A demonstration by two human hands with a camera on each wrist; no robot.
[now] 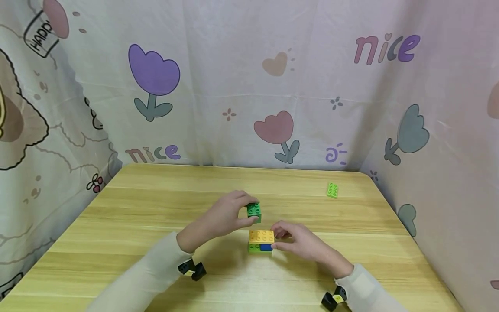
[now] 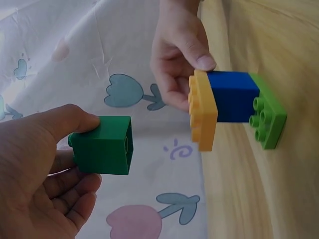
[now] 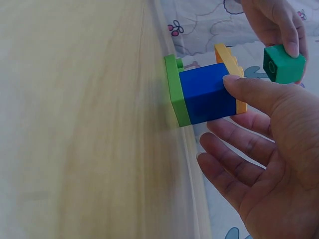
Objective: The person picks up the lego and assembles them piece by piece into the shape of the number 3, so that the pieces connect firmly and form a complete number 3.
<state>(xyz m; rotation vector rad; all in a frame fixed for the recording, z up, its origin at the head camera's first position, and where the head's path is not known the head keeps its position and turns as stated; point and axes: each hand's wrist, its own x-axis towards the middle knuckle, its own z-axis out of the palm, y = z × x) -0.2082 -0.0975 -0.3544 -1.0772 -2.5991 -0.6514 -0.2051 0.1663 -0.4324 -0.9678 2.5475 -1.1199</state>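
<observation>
Here's the left hand (image 1: 224, 215), in from the lower left with its back turned up, and it has the green block (image 1: 254, 212) in a firm pinch. The thumb lies along the near side, a finger sits on the far side, and in the left wrist view the remaining fingers curl loosely beneath without wrapping the block. The green block hangs upright, studs up and hollow underside down, raised off the table (image 1: 117, 242) and higher than the yellow brick (image 1: 261, 236), with a gap between them.

Across on the other side, the right hand (image 1: 302, 240) reaches in from the lower right, palm turned inward. Its thumb tip presses the blue block (image 1: 266, 248) right at the yellow brick's edge, with a finger behind: a light hold on the right end of the stack, the other fingers half-bent and spread apart.

And the stack itself: a lime plate (image 1: 254, 248) at the bottom, the blue block on its right end, the yellow brick on top, overhanging the lime plate's exposed studs on the left. Well apart, toward the table's far right, lies a second lime piece (image 1: 332, 190). Both forearms, in pale sleeves (image 1: 146, 271), angle inward, the hands close together but not touching.
</observation>
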